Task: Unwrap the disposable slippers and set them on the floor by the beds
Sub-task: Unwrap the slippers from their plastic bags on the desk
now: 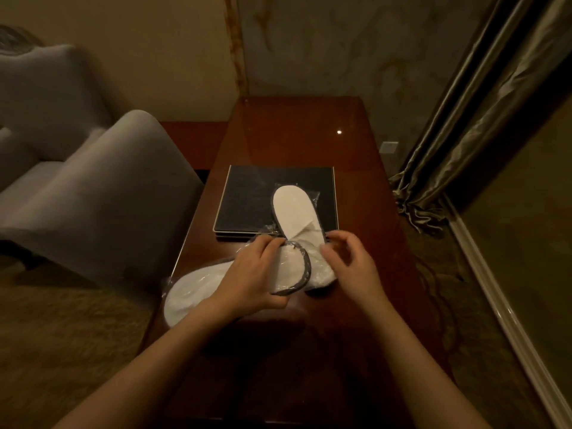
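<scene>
Two packs of white disposable slippers in clear plastic lie crossed on a dark wooden table (356, 181). The near pack (198, 289) points toward the left table edge, and my left hand (257, 274) grips its grey-trimmed heel end. The far pack (294, 212) lies partly on a black tray and runs down under my hands. My right hand (349, 264) hovers at its near end, fingers curled and pinching at the plastic wrap there. Whether the wrap is torn cannot be told.
A black rectangular tray (247, 199) sits mid-table. A grey armchair (102, 187) stands close at the left. Carpeted floor (62, 335) lies left and right of the table. Heavy curtains (483, 119) and a glass door (526, 243) are at the right.
</scene>
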`<state>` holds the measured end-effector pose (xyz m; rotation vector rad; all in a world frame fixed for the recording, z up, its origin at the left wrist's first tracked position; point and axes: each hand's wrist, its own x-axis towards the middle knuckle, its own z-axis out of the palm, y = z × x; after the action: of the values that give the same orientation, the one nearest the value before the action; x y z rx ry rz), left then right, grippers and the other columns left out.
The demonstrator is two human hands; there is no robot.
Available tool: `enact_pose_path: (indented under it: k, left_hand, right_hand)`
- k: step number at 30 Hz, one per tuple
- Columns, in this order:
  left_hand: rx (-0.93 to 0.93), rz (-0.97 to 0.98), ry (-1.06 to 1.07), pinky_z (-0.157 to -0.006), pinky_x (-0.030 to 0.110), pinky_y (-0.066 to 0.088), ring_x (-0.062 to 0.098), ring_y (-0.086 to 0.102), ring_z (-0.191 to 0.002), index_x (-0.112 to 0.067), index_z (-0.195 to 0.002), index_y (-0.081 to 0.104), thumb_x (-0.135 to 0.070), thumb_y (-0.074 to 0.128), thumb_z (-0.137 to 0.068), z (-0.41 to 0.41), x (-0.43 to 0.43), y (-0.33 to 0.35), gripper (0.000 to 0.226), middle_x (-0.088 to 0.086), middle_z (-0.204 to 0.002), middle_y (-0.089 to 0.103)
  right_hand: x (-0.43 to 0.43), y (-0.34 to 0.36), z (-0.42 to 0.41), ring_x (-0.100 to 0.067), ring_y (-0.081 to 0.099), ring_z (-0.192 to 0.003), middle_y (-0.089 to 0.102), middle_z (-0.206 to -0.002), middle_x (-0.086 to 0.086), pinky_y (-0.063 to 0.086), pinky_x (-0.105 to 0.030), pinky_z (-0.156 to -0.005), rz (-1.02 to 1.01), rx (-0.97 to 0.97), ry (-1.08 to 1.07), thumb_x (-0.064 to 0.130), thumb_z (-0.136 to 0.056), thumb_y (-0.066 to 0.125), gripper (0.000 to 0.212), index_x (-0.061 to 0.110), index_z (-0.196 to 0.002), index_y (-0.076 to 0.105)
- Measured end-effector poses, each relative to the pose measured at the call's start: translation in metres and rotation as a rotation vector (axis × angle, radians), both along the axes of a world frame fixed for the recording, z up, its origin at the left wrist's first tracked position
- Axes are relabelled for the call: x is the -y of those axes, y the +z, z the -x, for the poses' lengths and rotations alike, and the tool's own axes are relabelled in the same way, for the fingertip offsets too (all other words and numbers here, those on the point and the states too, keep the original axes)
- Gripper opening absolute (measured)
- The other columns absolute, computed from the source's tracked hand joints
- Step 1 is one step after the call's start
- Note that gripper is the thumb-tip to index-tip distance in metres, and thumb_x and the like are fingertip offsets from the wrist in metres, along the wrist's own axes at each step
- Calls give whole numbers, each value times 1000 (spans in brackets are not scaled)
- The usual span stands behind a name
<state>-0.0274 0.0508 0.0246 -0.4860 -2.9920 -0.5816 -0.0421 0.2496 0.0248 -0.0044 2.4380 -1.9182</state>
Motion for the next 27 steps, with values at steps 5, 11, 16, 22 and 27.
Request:
enact_pose_path:
  k: [5,11,16,22,27]
  left_hand:
    - [-20,51,-42,-99,38,44,24,45,-118,-17,-140,30,-53,72,-55,-3,-3,7,101,5,-137,40]
    - [-62,-2,-59,-97,32,42,22,46,-117,-17,-139,31,-50,75,-54,-9,-1,13,101,6,-137,40]
    - [-99,9,-90,-96,32,42,23,47,-117,-16,-138,32,-52,74,-55,-8,-5,13,100,7,-136,42]
    - [-74,-54,-140,-98,27,40,16,40,-121,-24,-140,20,-55,71,-56,-5,-4,16,103,0,-139,30]
    - [-82,-56,-52,-97,27,40,16,41,-117,-21,-141,23,-54,71,-58,-4,3,16,101,0,-138,31]
  right_hand:
    - [2,23,15,-2,52,-78,59,-85,13,42,-17,-67,-509,-296,241,27,-82,66,9,25,-91,66]
    - [-2,29,22,-6,54,-87,50,-101,11,49,-21,-78,-447,-249,221,28,-86,61,32,24,-117,55]
    - [4,32,20,-7,58,-83,62,-92,6,52,-24,-79,-492,-164,325,16,-89,56,11,19,-97,64]
    - [-2,31,25,-1,55,-67,60,-78,8,45,-6,-51,-95,-113,-112,15,-90,53,9,17,-87,61]
    - [-7,22,21,-11,56,-83,65,-102,-7,46,-16,-67,-256,96,-119,13,-92,51,16,10,-103,62]
